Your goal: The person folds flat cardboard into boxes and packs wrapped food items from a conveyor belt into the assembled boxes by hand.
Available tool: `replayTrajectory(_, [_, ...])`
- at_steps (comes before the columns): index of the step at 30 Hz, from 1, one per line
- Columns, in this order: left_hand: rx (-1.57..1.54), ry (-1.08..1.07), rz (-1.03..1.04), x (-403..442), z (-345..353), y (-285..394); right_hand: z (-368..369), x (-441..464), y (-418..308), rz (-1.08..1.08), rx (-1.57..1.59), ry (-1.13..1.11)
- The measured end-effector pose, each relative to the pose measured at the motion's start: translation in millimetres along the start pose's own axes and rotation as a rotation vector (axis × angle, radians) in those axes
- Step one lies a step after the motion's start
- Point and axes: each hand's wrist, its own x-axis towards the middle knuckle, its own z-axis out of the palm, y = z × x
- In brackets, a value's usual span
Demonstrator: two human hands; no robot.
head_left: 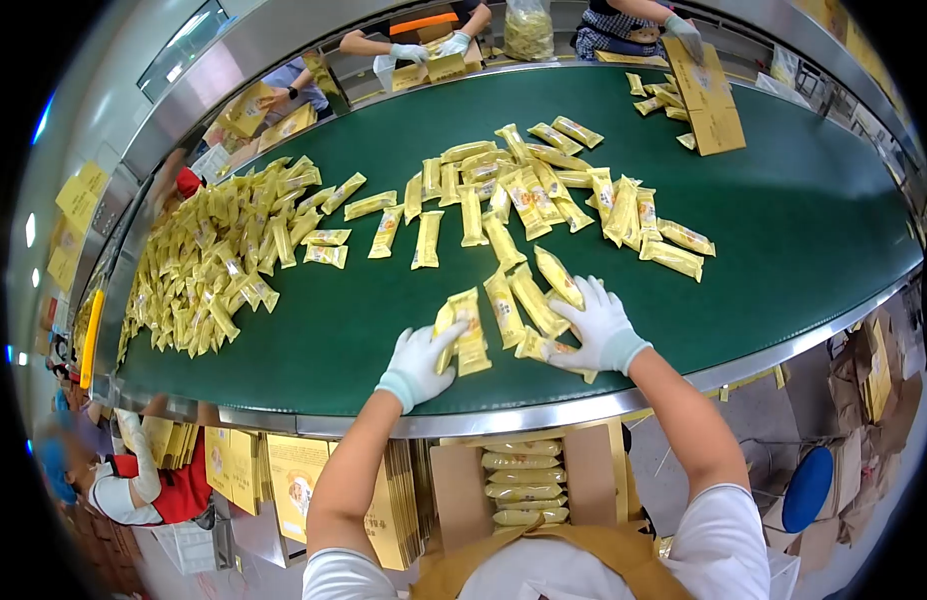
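Both of my hands wear white gloves and reach over the near edge of the green conveyor belt (363, 300). My left hand (419, 366) is closed around yellow wrapped packets (471, 335), its thumb lying across them. To its right, my right hand (597, 328) curls over more yellow packets (557, 276), thumb low and fingers higher up; its grip partly hides them. Between the two hands lie several loose packets (503, 310). Below the belt edge, close to my body, an open cardboard box (593, 478) contains a stack of the same packets (524, 476).
A large heap of packets (208, 255) covers the belt's left end; others (528, 185) are scattered mid-belt. Across it, gloved co-workers handle cartons (705, 95). Flat yellow cartons (298, 480) stand left of my box, near a person in red (178, 480). A blue stool (807, 490) stands right.
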Motion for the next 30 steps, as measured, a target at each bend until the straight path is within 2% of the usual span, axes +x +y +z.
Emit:
replayTrajectory(3, [-0.040, 0.017, -0.049, -41, -11, -4, 8, -28, 7, 0.029, -0.056, 0.026])
replayTrajectory(6, [-0.023, -0.055, -0.236, -61, -17, -14, 20, -41, 19, 0.125, -0.117, 0.064])
replayTrajectory(7, [-0.025, 0.000, -0.218, -64, -15, -15, 19, -44, 17, 0.149, -0.110, 0.124])
replayTrajectory(8, [-0.026, 0.055, -0.200, -66, -10, -18, 16, -46, 14, 0.241, -0.076, 0.086])
replayTrajectory(10, [-0.030, 0.169, -0.159, -64, -7, -19, 19, -50, 13, 0.221, -0.102, 0.128])
replayTrajectory(11, [0.073, 0.232, -0.086, -60, -8, -16, 21, -50, 12, 0.217, -0.128, 0.149])
replayTrajectory(13, [0.213, 0.181, -0.202, -53, -13, 2, 26, -51, 9, 0.209, -0.181, 0.187])
replayTrajectory(14, [0.281, 0.153, -0.262, -47, -16, 13, 24, -50, 5, 0.144, -0.213, 0.301])
replayTrajectory(15, [0.348, 0.054, -0.322, -39, -15, 19, 23, -45, 0, 0.173, -0.103, 0.282])
replayTrajectory(16, [0.318, 0.065, -0.303, -37, -7, 20, 18, -39, -6, 0.202, 0.009, 0.265])
replayTrajectory(19, [0.215, 0.079, -0.283, -29, 17, 14, 24, -18, -6, 0.298, 0.039, 0.075])
replayTrajectory(22, [0.340, 0.265, -0.145, -29, 40, -2, 25, -11, 3, 0.407, -0.063, 0.049])
replayTrajectory(25, [0.136, -0.063, -0.285, -27, 15, -1, -23, -34, -21, 0.459, -0.070, 0.143])
replayTrajectory(26, [0.152, -0.086, -0.290, -29, 8, 2, -32, -42, -26, 0.474, -0.043, 0.183])
replayTrajectory(28, [0.189, -0.136, -0.296, -32, 0, 6, -40, -51, -37, 0.305, 0.122, 0.235])
replayTrajectory(30, [0.118, -0.221, -0.373, -27, -5, 7, -29, -49, -52, 0.189, 0.304, 0.138])
